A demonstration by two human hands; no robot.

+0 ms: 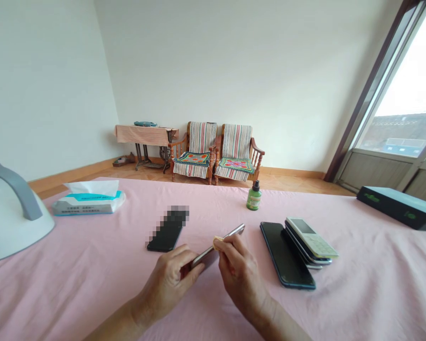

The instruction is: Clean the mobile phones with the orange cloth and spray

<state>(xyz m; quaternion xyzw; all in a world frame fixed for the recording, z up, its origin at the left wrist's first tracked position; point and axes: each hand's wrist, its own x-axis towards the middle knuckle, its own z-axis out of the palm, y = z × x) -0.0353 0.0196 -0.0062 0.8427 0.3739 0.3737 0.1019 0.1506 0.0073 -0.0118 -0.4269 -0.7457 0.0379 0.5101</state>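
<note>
Phone first: it's tilted above the pink cloth, between the two hands, low end toward the left one and far end angled up to the right. Left hand grips that low end, thumb on the near side and fingers behind. Right hand pinches a small yellowish pad that looks pressed against the upper edge, around the middle. Can't tell what the pad is made of, too small.

My worry is that left grip. It only covers one end, so a hard push from the right could twist the thing loose, and metal-looking edges can be slippery if there's any damp on them. No idea if there is, can't see any. The pad's tiny too, so it could bunch up or slip off the edge, leaving bare fingertips rubbing there.

Next, the neighbours. A dark phone lies flat just beyond the left hand, so a drop that way might knock or scratch it. Right of the right hand there's a blue-edged phone touching or nearly touching a stack, with a keypad phone on top. The stack looks uneven, so a stray elbow or a tug on the wrinkled cloth could slide it. Green bottle stands upright farther back; same tug might tip it.
</note>
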